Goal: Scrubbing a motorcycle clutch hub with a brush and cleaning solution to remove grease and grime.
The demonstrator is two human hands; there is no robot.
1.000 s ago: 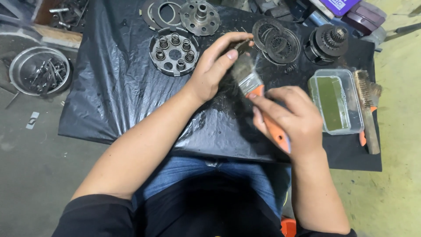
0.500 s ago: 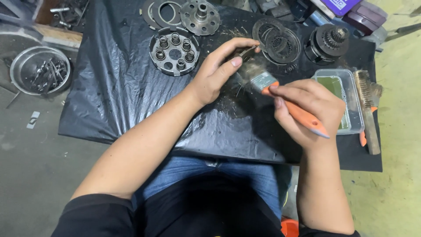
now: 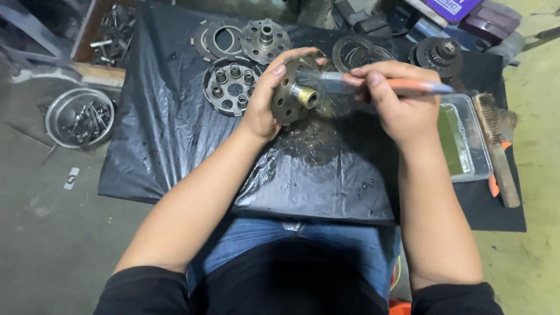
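Note:
My left hand (image 3: 271, 96) holds a round metal clutch hub (image 3: 293, 96) tilted up on its edge, its brass-coloured centre facing right. My right hand (image 3: 396, 99) grips a paintbrush with an orange handle (image 3: 408, 87); its bristles touch the hub's centre. Both hands hover above a wet patch on the black plastic sheet (image 3: 175, 146) spread on the floor.
A round plate with several posts (image 3: 230, 87), flat rings (image 3: 213, 38) and a holed disc (image 3: 265, 39) lie at the back. Friction plates (image 3: 356, 52) and a gear hub (image 3: 437, 55) sit back right. A clear tub of green liquid (image 3: 464, 137), a wire brush (image 3: 496, 146) and a pan of bolts (image 3: 79, 116) flank the sheet.
My left hand has lifted the hub off the sheet and tilted it up. My right hand turned the brush level and brought its bristles onto the hub's centre.

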